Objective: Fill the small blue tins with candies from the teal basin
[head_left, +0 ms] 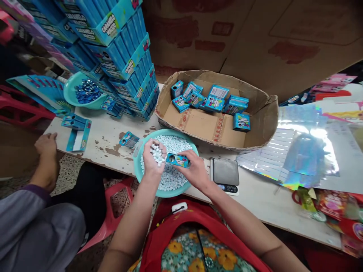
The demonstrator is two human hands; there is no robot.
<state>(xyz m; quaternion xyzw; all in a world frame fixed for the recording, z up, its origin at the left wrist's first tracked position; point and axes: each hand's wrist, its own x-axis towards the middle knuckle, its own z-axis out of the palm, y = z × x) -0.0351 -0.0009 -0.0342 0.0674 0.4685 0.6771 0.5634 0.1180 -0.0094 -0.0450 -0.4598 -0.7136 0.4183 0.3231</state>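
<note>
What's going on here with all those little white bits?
The person's left hand cups some small, white pellets, and the right hand holds a small, blue, rectangular printed box. Both hands are over a round, turquoise plastic basin of similar pellets. More blue boxes lie in a brown cardboard tray beyond it. A flat, grey-topped scale sits to the right.

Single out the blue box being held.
The box in the right hand, over the bowl of white pieces; other boxes sit in the carton or on the table.
</note>
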